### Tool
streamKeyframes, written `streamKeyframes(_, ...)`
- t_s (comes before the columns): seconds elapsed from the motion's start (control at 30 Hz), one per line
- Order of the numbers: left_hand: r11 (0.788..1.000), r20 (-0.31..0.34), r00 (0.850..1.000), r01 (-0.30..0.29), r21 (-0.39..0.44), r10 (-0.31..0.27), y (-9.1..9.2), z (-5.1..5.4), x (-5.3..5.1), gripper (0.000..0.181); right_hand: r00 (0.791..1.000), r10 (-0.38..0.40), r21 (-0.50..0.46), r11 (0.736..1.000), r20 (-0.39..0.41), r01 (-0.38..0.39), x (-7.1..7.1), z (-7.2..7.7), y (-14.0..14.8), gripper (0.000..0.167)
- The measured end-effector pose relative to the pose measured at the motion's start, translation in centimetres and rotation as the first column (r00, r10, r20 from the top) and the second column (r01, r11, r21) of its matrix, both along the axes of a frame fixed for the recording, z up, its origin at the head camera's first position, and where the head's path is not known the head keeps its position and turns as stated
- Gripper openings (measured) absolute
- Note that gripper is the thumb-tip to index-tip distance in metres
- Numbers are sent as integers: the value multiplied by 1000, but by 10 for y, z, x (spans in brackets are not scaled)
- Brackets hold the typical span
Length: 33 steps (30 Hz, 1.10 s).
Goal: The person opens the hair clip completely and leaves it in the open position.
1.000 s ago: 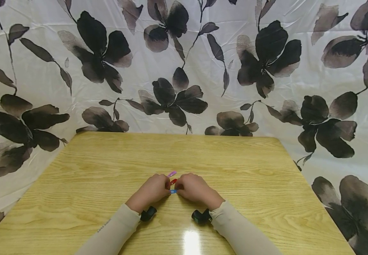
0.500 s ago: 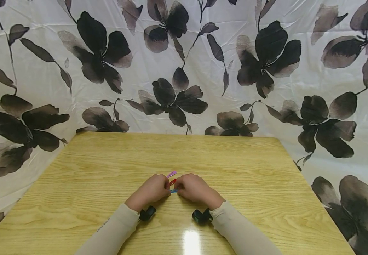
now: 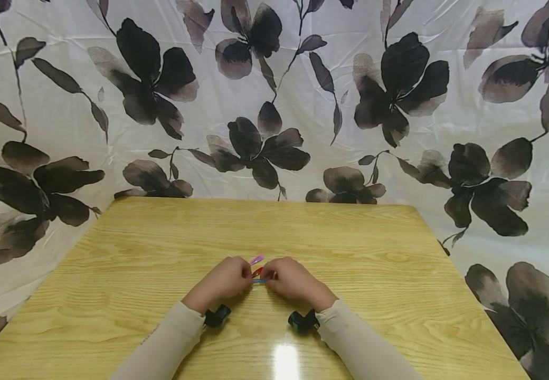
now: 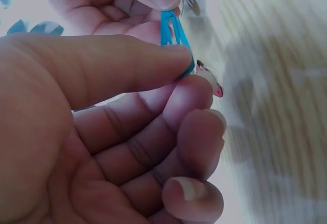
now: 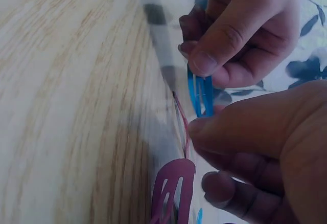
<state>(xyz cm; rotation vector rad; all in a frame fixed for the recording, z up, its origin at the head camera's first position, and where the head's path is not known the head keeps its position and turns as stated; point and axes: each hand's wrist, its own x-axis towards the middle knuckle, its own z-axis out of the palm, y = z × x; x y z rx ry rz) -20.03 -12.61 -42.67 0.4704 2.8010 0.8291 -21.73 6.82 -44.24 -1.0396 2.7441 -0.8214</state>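
Note:
A blue hair clip (image 3: pixel 259 281) (image 4: pixel 172 28) (image 5: pixel 200 93) is stretched between both hands. The left hand (image 3: pixel 228 278) (image 4: pixel 117 106) pinches one end between thumb and index finger, its other fingers curled. At the opposite end, the right hand (image 3: pixel 295 282) (image 5: pixel 260 132) holds the clip with thumb and fingertip. Just beyond the blue clip, a red clip (image 3: pixel 257 272) (image 5: pixel 183 121) lies on the table, partly hidden by the hands. A pink-purple clip (image 3: pixel 256 260) (image 5: pixel 173 183) lies farther back.
The wooden table (image 3: pixel 274 227) extends around both hands. Behind it hangs a white cloth (image 3: pixel 322 111) with dark flowers. Black wrist cameras (image 3: pixel 218 316) sit under both forearms.
Both hands have shifted slightly, the left one a little up and to the left. The blue clip between them is slightly higher, and more of its length shows.

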Motion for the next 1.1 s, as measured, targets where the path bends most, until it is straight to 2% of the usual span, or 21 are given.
streamKeyframes(0.23, 999, 21, 999, -26, 31, 26, -1, 5, -3, 17, 989, -31, -132, 990, 145, 50, -3, -1, 5, 14)
streamKeyframes(0.37, 996, 24, 999, -43, 74, 42, -2, 5, -5, 15, 963, -47, -210, 972, 264, 105, -5, -2, 7, 15)
streamKeyframes(0.47, 991, 23, 998, -52, 121, 50, -2, 5, -6, 13, 949, -51, -256, 957, 311, 136, -6, -2, 8, 16)
streamKeyframes(0.63, 981, 27, 997, -74, 179, 70, -2, 6, -9, 9, 949, -61, -281, 948, 310, 152, -7, 0, 9, 15)
streamKeyframes(0.83, 971, 45, 994, -109, 212, 102, -2, 6, -10, 6, 964, -80, -274, 950, 255, 151, -7, 1, 10, 15)
streamKeyframes(0.97, 966, 44, 995, -102, 237, 94, -2, 6, -9, 7, 966, -70, -287, 947, 248, 142, -8, 2, 13, 14)
streamKeyframes(1.1, 960, 46, 996, -80, 269, 70, -3, 7, -9, 10, 959, -38, -336, 932, 283, 136, -10, 4, 16, 14)
